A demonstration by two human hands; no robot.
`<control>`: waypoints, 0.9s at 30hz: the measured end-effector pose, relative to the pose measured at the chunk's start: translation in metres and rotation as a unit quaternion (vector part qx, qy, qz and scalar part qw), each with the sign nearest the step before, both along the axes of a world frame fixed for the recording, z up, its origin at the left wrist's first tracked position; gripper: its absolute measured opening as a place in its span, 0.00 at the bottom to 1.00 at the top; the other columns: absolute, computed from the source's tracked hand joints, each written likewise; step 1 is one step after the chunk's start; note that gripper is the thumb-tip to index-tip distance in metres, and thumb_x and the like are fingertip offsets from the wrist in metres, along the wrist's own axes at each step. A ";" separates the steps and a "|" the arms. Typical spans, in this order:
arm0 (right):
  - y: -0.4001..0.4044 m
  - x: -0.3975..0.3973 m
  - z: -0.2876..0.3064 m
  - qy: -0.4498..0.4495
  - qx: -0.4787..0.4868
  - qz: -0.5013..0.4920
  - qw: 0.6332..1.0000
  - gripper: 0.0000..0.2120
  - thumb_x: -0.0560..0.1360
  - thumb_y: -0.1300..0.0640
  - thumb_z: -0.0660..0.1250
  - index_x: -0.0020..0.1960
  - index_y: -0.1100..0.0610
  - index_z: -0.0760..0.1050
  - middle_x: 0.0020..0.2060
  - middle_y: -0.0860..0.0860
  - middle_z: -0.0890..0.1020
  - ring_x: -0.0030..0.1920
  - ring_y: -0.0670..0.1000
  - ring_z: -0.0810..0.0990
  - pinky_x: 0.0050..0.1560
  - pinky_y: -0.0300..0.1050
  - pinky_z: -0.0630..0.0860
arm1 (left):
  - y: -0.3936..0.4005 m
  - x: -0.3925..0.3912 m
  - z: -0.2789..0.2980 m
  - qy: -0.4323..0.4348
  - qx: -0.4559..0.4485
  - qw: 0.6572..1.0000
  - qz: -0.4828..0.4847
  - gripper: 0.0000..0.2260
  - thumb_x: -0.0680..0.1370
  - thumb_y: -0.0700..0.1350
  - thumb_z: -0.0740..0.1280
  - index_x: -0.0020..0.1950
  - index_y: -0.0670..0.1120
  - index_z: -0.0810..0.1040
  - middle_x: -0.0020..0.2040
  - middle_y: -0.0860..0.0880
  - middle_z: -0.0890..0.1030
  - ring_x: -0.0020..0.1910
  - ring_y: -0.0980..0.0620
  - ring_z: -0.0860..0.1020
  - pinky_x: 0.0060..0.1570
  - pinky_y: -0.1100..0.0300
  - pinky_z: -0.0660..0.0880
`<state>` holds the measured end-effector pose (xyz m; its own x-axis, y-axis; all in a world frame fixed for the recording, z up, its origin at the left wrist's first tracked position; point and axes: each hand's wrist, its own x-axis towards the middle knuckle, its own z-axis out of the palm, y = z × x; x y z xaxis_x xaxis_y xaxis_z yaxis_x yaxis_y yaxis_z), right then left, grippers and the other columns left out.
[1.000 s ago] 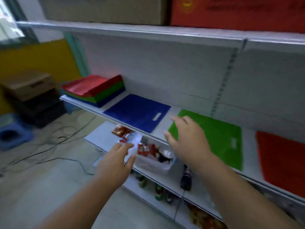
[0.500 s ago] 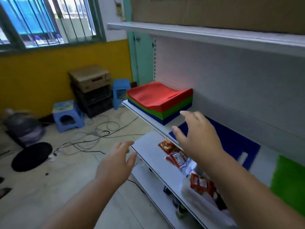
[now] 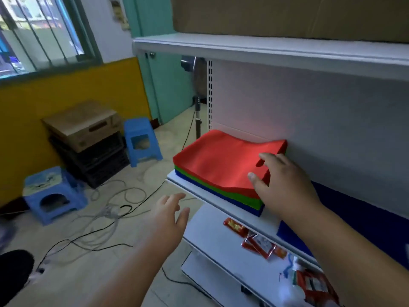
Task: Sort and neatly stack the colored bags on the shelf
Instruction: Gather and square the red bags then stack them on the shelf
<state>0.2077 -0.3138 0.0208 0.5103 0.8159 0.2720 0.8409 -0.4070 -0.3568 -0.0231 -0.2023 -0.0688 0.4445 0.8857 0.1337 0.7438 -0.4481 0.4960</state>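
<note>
My right hand (image 3: 285, 185) has its grip at the near right corner of the stack of bags (image 3: 221, 171), thumb against the top red layer and fingers spread over it; whether it is already pinching a sheet or only touching, I cannot tell. My left hand (image 3: 170, 214) hangs released, fingers loose, off the shelf (image 3: 223, 206) edge and below-left of that grip. The stack sits just left of the grip on the middle shelf — red on top, green beneath, blue at the bottom, each colour in its own band. A single blue bag (image 3: 345, 213) lies flat on the shelf to the right of the grip, partly behind my forearm. Judgement: the task is partly done; the colours are grouped, but the stack is not neat and further sorting appears to remain. Materials: the bags look like thin, matte, smooth plastic sheet, rectangular, pliant — the red layer sags in the middle and rises at its ends. The shelf is white painted metal, flat and hard.
</note>
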 end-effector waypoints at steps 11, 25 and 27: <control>0.039 -0.051 -0.027 -0.024 -0.104 -0.227 0.968 0.25 0.78 0.41 0.58 0.71 0.51 0.66 0.57 0.50 0.80 0.57 0.55 0.74 0.53 0.49 0.73 | 0.147 0.014 -0.001 0.011 -0.031 0.982 -0.188 0.18 0.80 0.55 0.59 0.70 0.60 0.66 0.50 0.58 0.73 0.37 0.60 0.75 0.30 0.61 0.71; 0.047 -0.065 -0.048 -0.019 -0.044 -0.284 0.958 0.20 0.78 0.44 0.62 0.65 0.54 0.74 0.45 0.50 0.82 0.47 0.54 0.76 0.47 0.49 0.72 | 0.192 0.018 -0.008 0.017 -0.039 0.985 -0.169 0.15 0.80 0.51 0.61 0.67 0.59 0.72 0.53 0.52 0.68 0.40 0.54 0.75 0.35 0.62 0.70; 0.048 -0.069 -0.048 -0.003 -0.020 -0.281 0.960 0.17 0.77 0.46 0.65 0.61 0.55 0.77 0.41 0.49 0.81 0.44 0.53 0.76 0.45 0.50 0.73 | 0.198 0.021 -0.008 -0.014 -0.053 0.985 -0.165 0.12 0.80 0.50 0.62 0.62 0.56 0.77 0.57 0.52 0.69 0.41 0.53 0.76 0.36 0.63 0.68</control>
<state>0.1391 -0.2654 -0.0274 0.8711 0.4226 0.2502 0.4869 -0.8096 -0.3278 -0.0023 -0.0047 -0.0766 0.7081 0.7032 0.0644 0.5513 -0.6075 0.5718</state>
